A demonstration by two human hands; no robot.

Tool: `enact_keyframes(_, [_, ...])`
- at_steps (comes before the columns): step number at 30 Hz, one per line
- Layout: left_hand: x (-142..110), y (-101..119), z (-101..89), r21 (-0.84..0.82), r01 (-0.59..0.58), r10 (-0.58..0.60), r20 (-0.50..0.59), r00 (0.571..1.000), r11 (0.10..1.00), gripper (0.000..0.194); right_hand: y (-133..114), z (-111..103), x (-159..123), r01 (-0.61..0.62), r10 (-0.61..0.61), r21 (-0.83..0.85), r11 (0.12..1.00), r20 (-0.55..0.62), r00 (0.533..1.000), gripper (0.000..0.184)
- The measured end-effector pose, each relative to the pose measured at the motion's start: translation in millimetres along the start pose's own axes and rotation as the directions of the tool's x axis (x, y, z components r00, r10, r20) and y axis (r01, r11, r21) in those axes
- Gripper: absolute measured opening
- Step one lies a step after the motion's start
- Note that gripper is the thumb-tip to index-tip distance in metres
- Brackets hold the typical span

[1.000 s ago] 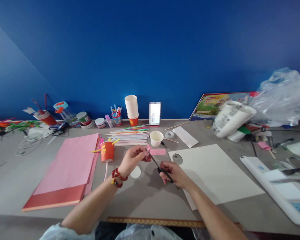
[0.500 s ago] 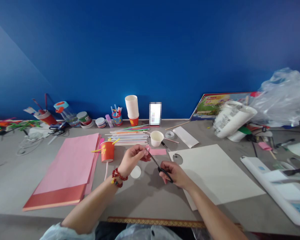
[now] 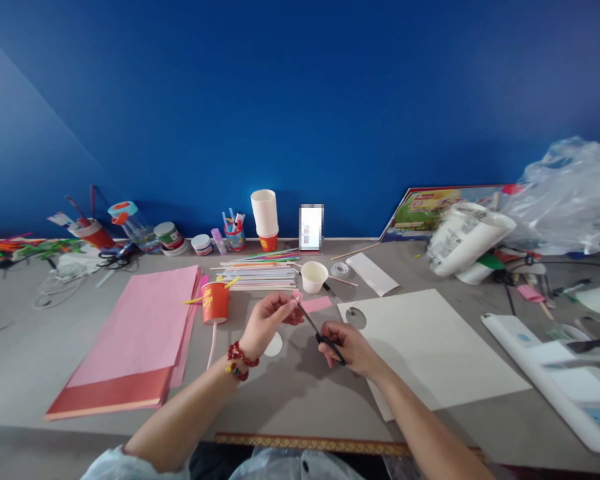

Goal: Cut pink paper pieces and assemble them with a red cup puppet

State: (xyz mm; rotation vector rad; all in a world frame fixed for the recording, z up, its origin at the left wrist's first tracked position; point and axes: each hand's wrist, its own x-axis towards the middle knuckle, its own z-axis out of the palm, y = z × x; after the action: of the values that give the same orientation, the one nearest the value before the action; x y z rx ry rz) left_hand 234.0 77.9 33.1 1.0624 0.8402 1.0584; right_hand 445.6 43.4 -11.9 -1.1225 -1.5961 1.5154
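My right hand (image 3: 344, 348) grips a pair of black-handled scissors (image 3: 336, 349), its blades pointing up and left toward my other hand. Between the thumb and fingers of my left hand (image 3: 273, 322) is a small piece of pink paper (image 3: 296, 295), and the scissor tips meet it there. A pink paper strip (image 3: 317, 305) lies on the table just beyond the blades. Partly hidden by my left wrist is a white paper circle (image 3: 274, 345). On the right lies a large white sheet (image 3: 425, 353) with a round hole near its upper left corner.
To the left, an orange paper cup (image 3: 215, 305) with yellow and pink straws stands beside pink sheets (image 3: 135, 327). Several straws (image 3: 263, 275), a white cup (image 3: 313, 277) and a tape roll (image 3: 340, 269) lie behind my hands. A power strip (image 3: 545, 380) runs along the right.
My left hand has shifted slightly to the right with the pink paper. The pink strip behind it is tilted a little more. My right hand with the scissors has hardly moved.
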Motion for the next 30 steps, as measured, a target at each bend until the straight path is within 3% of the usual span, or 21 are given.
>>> enact_keyframes(10, [0.7,0.6,3.9,-0.019,-0.001,0.001,-0.004,1.000,1.000,0.032,-2.5,3.5,0.6,-0.034,0.033,0.070,0.997,0.011,0.999,0.046])
enact_keyframes(30, [0.8,3.3,4.3,-0.022,0.010,-0.010,-0.020,1.000,1.000,0.032,-5.9,2.2,0.9,-0.032,0.032,0.031,0.999,0.004,0.999,0.048])
